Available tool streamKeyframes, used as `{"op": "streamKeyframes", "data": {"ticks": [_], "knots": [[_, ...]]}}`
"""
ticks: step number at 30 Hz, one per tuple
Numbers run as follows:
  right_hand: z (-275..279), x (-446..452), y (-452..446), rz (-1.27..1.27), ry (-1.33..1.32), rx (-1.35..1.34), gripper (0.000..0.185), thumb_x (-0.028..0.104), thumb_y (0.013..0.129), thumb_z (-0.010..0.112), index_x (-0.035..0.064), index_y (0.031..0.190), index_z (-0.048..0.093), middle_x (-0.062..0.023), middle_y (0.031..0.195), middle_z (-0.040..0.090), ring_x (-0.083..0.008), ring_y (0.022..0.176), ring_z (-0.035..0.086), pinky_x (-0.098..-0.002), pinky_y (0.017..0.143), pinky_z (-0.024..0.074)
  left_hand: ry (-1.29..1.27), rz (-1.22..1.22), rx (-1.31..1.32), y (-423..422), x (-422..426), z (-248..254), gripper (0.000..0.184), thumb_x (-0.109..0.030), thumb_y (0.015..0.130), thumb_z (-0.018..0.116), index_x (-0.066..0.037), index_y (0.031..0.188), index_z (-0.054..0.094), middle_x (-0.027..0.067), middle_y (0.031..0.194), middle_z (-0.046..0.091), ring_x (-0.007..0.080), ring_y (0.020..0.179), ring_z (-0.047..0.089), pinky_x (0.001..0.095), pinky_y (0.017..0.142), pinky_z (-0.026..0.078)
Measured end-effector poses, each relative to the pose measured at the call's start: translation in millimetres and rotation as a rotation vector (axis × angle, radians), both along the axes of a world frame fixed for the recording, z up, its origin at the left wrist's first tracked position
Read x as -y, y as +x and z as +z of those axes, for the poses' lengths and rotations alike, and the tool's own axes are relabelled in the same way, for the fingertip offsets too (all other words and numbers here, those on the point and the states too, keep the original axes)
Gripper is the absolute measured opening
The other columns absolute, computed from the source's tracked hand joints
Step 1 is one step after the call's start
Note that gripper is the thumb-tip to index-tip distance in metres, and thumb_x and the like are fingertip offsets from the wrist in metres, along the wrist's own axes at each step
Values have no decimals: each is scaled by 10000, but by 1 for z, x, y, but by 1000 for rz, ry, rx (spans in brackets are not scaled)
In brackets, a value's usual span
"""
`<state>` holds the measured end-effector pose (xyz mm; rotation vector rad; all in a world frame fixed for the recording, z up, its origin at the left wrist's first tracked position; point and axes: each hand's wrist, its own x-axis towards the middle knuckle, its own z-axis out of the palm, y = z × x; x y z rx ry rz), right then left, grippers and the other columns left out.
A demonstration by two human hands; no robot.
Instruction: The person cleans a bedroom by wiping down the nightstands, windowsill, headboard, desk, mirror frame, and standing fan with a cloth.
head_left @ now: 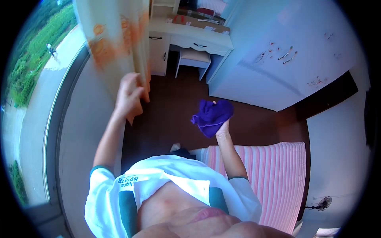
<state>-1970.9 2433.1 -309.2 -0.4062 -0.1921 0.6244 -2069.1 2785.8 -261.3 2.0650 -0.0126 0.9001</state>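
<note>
In the head view, my left hand (130,93) is raised at the left with its fingers curled on the pale curtain (115,35), which has an orange flower print. A piece of the curtain's hem hangs just below this hand. My right hand (223,129) holds a bunched purple cloth (214,117) out in front of me, over the brown floor. The cloth covers most of the right hand's fingers, though a fingertip shows at its upper edge.
A window (59,79) runs along the left. Ahead stand a white dressing table (210,37) and a stool (194,57). A white wardrobe (254,79) is at the right. Behind my right arm lies a bed with a pink striped cover (274,174). A fan (323,203) is at the lower right.
</note>
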Motion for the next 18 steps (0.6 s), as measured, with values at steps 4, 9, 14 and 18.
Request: {"op": "streamKeyframes", "data": {"ticks": [4, 9, 14, 18], "knots": [[-32, 22, 131, -197, -195, -13, 449, 466, 866, 408, 103, 1107, 518, -43, 1120, 546, -225, 1075, 490, -404, 944, 374, 109, 320, -96, 69, -91, -9, 412, -60, 757, 594, -49, 1155, 488, 131, 1190, 450, 265, 1138, 418, 333, 961, 330], [-42, 12, 329, -177, -188, -90, 369, 446, 857, 417, 96, 848, 533, -54, 877, 564, -229, 849, 540, -368, 780, 443, -96, 314, -252, 172, -109, -45, 308, -81, 791, 571, -34, 1093, 540, 99, 1039, 542, 215, 985, 505, 301, 853, 396], [-12, -21, 486, -267, -307, -225, 322, 405, 850, 456, 101, 817, 557, -69, 823, 595, -234, 762, 572, -380, 693, 476, -384, 295, -502, 269, -79, -77, 269, -76, 803, 562, -29, 1068, 555, 65, 970, 553, 150, 875, 520, 256, 795, 405], [-15, -33, 617, -429, -434, 62, 333, 392, 880, 440, 84, 932, 557, -70, 892, 602, -221, 835, 581, -356, 732, 477, -403, 213, -525, 332, -74, -101, 258, -52, 823, 543, -21, 1079, 545, 36, 945, 548, 107, 836, 500, 250, 778, 416]]}}
